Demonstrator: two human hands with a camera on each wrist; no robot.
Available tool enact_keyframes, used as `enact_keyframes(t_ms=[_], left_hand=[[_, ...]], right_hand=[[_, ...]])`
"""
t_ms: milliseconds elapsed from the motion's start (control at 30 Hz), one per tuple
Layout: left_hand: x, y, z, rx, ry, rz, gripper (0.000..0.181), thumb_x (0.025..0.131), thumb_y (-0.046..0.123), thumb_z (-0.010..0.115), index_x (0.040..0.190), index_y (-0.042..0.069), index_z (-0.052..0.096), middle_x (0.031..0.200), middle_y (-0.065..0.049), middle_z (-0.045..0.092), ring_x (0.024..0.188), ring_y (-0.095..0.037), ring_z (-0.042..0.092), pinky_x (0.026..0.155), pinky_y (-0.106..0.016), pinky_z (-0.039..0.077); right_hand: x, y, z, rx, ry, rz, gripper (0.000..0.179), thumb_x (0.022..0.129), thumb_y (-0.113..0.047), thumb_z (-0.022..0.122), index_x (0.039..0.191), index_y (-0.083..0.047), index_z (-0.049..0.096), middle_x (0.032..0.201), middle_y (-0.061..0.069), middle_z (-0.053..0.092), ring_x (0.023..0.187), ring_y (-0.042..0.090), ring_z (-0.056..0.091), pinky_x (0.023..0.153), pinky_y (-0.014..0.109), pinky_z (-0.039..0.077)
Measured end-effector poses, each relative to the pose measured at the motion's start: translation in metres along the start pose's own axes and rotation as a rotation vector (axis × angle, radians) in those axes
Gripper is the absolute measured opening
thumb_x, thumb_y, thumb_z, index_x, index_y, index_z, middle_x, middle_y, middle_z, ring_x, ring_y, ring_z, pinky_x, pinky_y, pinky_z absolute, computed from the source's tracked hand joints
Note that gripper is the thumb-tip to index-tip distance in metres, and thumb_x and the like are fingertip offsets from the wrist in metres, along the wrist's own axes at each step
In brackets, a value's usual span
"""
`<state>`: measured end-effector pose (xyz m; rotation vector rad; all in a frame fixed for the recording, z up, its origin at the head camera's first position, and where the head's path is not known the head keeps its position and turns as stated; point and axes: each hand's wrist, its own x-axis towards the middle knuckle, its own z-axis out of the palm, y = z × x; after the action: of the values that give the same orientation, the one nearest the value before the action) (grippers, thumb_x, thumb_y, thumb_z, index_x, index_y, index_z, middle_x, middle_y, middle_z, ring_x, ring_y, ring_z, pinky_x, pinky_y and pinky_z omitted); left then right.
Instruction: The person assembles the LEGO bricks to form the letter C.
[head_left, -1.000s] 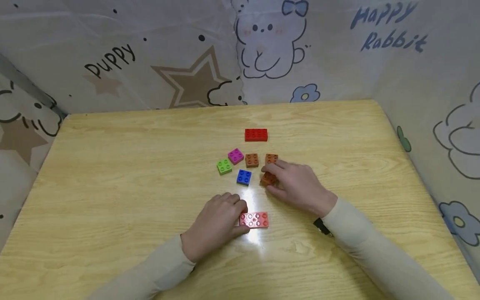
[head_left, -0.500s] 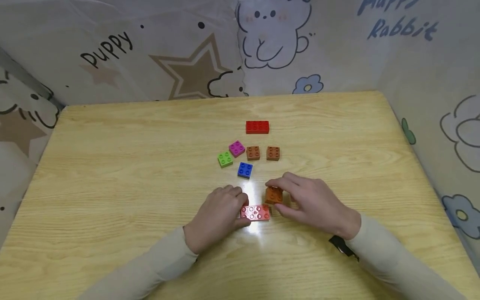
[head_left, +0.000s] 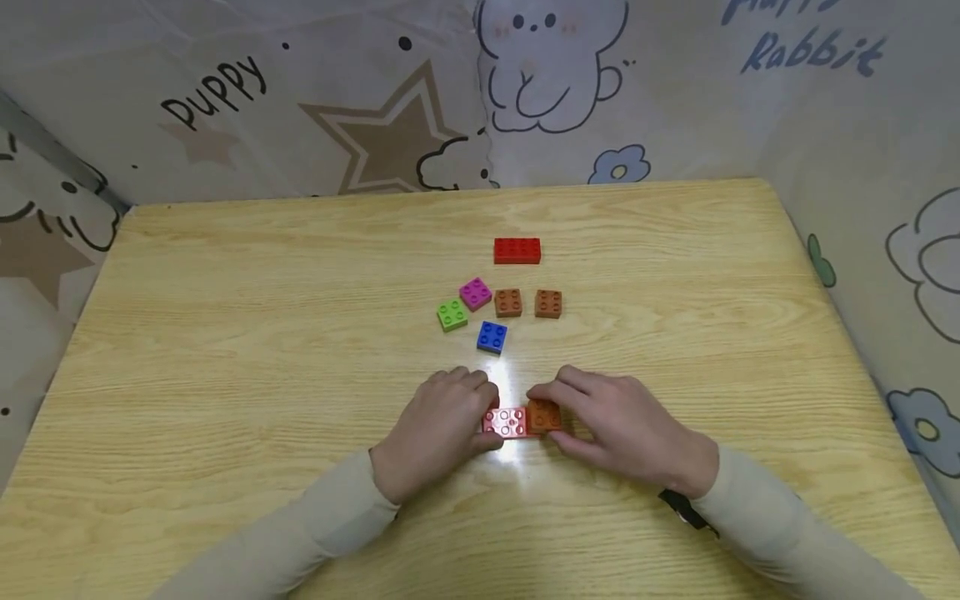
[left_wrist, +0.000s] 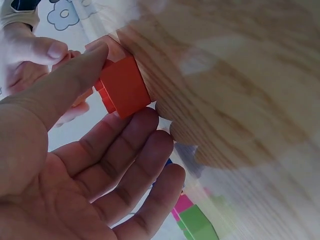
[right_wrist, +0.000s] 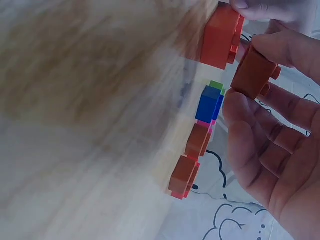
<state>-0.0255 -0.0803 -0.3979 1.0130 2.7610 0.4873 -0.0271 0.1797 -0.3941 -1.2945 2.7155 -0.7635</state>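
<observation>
Left hand point(head_left: 435, 433) grips the near red building brick point(head_left: 505, 422) at its left end; right hand point(head_left: 630, 425) pinches a brown four-stud brick point(head_left: 545, 415) over its right end, contact between bricks unclear.

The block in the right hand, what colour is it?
The block is orange-brown; the right wrist view shows it best.

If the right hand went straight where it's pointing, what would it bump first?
The right hand would probably bump the left hand first, though heights are hard to judge.
</observation>
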Motion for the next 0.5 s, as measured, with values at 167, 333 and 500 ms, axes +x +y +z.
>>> enact_keyframes(t_ms=[167,333,500], left_hand=[[0.0011,0.0013,-0.0007,-0.005,-0.018,-0.012,0.038,0.087,0.037,0.094,0.091,0.009,0.070,0.084,0.001,0.061,0.079,-0.019,0.056,0.073,-0.037,0.051],[0.0018,0.0013,-0.0010,-0.004,-0.019,-0.014,0.039,0.086,0.038,0.095,0.090,0.009,0.069,0.082,0.001,0.060,0.078,-0.019,0.056,0.073,-0.037,0.051],[0.0022,0.0011,-0.0013,0.001,-0.015,-0.012,0.039,0.085,0.038,0.095,0.088,0.010,0.068,0.082,0.002,0.059,0.077,-0.019,0.055,0.072,-0.037,0.051]], right_hand=[[-0.0003,0.0000,0.0047,-0.008,-0.013,0.004,0.041,0.089,-0.019,0.090,0.125,-0.003,0.075,0.097,-0.004,0.061,0.069,0.002,0.046,0.057,0.021,0.047],[0.0007,-0.0012,0.0077,-0.030,-0.011,-0.007,0.040,0.088,-0.017,0.090,0.123,-0.003,0.076,0.096,-0.003,0.058,0.069,0.004,0.047,0.056,0.021,0.047],[0.0046,-0.0055,0.0057,-0.052,-0.033,0.005,0.036,0.088,-0.014,0.087,0.121,-0.003,0.076,0.094,-0.003,0.056,0.070,0.006,0.048,0.057,0.024,0.048]])
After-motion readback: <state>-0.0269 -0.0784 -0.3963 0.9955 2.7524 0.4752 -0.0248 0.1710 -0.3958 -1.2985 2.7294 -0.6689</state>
